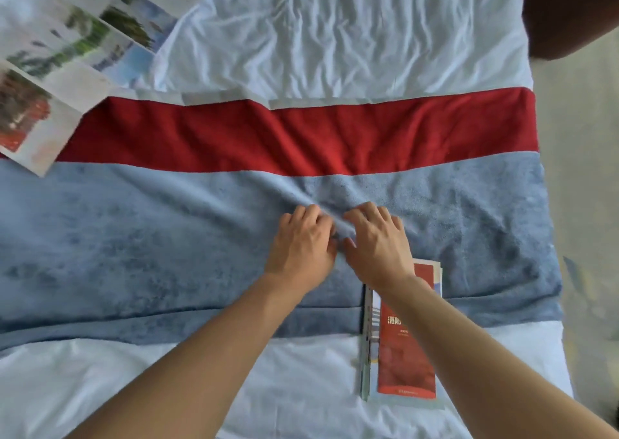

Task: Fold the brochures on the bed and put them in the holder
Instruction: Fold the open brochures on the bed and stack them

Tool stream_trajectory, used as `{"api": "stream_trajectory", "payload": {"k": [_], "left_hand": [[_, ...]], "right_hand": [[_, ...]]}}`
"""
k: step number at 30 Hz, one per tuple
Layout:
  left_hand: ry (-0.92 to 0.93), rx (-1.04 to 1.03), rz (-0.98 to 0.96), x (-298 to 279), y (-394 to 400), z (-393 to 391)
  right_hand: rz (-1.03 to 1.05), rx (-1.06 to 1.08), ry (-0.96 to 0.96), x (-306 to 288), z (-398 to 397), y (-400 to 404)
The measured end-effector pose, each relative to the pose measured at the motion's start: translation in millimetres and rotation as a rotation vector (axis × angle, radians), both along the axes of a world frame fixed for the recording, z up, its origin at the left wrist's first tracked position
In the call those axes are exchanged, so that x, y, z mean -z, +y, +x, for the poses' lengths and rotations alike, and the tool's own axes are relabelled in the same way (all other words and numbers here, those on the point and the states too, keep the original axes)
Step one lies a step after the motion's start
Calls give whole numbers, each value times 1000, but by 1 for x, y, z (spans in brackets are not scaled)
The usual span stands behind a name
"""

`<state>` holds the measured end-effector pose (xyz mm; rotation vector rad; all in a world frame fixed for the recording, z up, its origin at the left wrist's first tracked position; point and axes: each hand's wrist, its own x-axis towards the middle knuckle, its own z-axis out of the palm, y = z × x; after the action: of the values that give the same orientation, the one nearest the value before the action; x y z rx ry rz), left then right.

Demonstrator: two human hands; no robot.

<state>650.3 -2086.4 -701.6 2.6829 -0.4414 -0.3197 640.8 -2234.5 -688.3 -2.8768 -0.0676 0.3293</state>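
Note:
A stack of folded brochures (405, 355) with a red cover on top lies at the bed's near right, half on the blue towel (134, 237) and half on the white sheet; my right forearm crosses its upper end. Several unfolded brochures (67, 53) with photo panels lie fanned out at the far left. Side by side on the towel's middle are my left hand (301, 247) and my right hand (378, 244), with a raised ridge of the fabric pinched between their fingers. No holder is in view.
A red towel band (301, 137) runs across the bed behind the blue one, with wrinkled white sheet (335, 30) beyond it. The bed's right edge (549, 237) drops to a pale floor. A dark object (576, 10) fills the far right corner.

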Motion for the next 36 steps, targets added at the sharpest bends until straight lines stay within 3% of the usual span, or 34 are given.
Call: {"api": "stream_trajectory", "payload": {"k": [20, 36], "left_hand": [[-70, -295, 103, 5, 308, 141], [-167, -419, -86, 20, 396, 140]], "right_hand": [[101, -148, -11, 13, 166, 303], [80, -224, -154, 42, 217, 430]]}}
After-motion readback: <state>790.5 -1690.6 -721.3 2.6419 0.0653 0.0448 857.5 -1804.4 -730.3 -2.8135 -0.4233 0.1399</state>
